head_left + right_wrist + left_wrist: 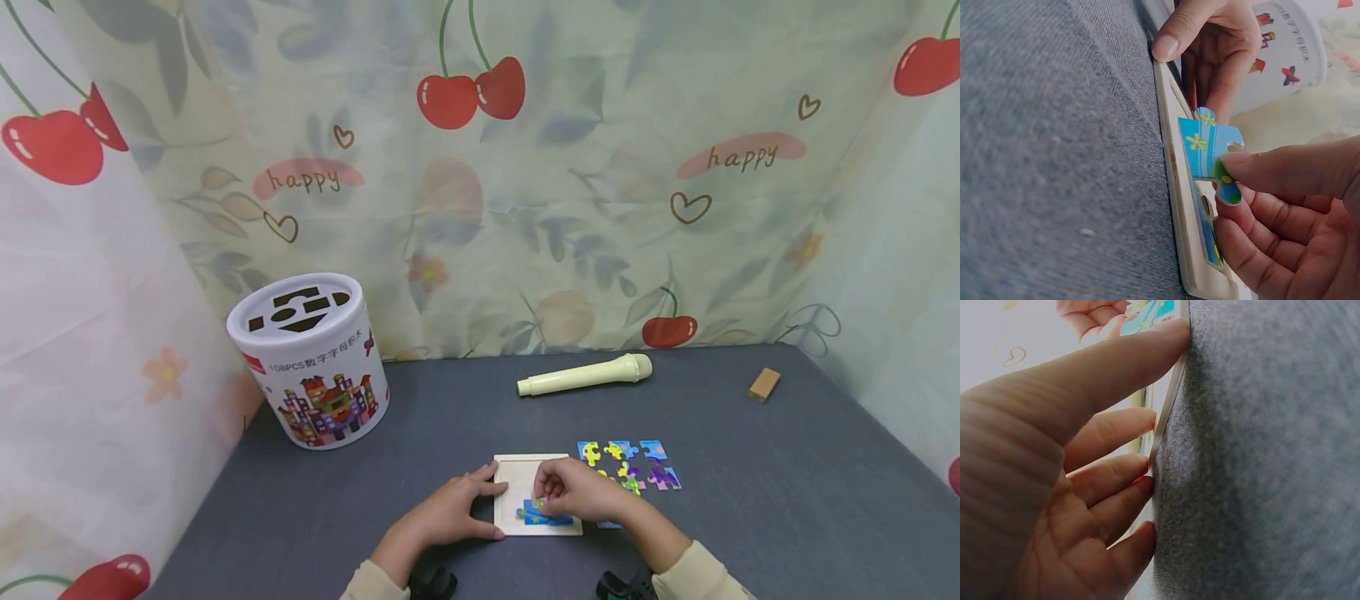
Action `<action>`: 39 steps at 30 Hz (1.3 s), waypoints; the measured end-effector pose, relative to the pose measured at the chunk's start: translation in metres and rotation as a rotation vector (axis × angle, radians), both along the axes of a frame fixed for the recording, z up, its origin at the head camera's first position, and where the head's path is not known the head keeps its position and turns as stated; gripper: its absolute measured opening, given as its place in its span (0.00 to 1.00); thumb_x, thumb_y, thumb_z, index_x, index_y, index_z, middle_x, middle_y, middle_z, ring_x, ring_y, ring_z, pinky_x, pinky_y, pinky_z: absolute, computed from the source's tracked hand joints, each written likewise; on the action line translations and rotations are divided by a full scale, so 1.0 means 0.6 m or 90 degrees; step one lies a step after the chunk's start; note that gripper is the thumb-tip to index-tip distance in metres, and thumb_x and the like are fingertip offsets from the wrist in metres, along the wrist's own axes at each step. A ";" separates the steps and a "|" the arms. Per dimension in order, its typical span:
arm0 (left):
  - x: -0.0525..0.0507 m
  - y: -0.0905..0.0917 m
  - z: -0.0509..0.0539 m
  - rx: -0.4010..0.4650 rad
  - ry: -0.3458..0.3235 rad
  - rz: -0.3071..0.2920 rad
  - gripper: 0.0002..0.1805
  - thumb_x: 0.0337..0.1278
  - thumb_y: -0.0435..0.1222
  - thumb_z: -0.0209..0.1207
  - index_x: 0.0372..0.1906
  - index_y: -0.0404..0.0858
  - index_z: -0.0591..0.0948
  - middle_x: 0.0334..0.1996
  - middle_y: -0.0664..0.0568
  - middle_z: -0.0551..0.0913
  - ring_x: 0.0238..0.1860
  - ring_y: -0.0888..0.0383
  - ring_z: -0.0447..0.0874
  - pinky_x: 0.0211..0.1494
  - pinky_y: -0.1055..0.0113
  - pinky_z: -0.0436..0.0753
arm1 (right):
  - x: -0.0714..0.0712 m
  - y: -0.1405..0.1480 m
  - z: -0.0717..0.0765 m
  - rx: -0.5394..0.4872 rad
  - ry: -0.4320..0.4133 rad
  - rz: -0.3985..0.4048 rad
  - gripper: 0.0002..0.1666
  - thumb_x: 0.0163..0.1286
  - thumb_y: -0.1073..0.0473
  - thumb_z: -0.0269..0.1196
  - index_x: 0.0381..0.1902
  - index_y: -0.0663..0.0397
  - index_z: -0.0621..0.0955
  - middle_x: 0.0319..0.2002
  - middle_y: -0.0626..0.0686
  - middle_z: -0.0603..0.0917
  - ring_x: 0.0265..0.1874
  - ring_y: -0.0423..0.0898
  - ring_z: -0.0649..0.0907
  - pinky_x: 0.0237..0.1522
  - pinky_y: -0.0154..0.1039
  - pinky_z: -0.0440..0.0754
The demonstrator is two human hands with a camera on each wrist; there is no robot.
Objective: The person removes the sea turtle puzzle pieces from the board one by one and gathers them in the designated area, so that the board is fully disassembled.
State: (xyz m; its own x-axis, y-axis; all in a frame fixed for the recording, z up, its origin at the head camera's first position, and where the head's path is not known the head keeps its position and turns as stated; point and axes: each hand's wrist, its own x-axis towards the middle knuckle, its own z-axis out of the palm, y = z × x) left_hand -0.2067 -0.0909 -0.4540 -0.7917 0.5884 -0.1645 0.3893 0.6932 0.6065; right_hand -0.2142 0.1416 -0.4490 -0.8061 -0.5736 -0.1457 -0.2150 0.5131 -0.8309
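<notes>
A light wooden puzzle tray with a raised rim lies flat on the table. My left hand rests against its left side; thumb and fingers are spread and touch the rim. Between thumb and fingers, my right hand pinches a blue jigsaw piece with yellow flowers and a green tab. That piece stands tilted over the tray's near part. Beneath it, blue pieces lie inside the rim, partly hidden by the right hand. Several loose jigsaw pieces are spread right of the tray, some behind the right arm.
A white lidded block bucket stands at the back left. A cream toy microphone lies behind the tray, and a small wooden block sits at the far right. A patterned cloth hangs behind the grey table.
</notes>
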 end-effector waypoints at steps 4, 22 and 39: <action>0.000 0.000 -0.001 0.000 -0.002 0.005 0.35 0.44 0.49 0.68 0.62 0.46 0.74 0.71 0.49 0.60 0.70 0.44 0.58 0.68 0.44 0.61 | 0.002 0.004 0.007 -0.023 -0.012 -0.007 0.07 0.57 0.66 0.65 0.32 0.61 0.77 0.27 0.49 0.77 0.28 0.43 0.75 0.30 0.33 0.74; 0.002 0.000 -0.002 -0.008 -0.001 0.005 0.35 0.43 0.49 0.69 0.61 0.47 0.74 0.71 0.49 0.60 0.70 0.43 0.58 0.68 0.43 0.60 | 0.011 0.052 0.006 -0.111 -0.081 -0.034 0.08 0.62 0.67 0.62 0.35 0.67 0.75 0.23 0.50 0.77 0.20 0.42 0.81 0.25 0.35 0.82; 0.001 0.002 -0.002 -0.005 -0.008 0.011 0.36 0.44 0.48 0.69 0.62 0.46 0.74 0.71 0.50 0.60 0.71 0.44 0.57 0.69 0.44 0.59 | 0.027 0.101 0.014 -0.093 -0.058 -0.059 0.10 0.63 0.64 0.62 0.36 0.68 0.75 0.26 0.51 0.77 0.22 0.43 0.81 0.26 0.36 0.81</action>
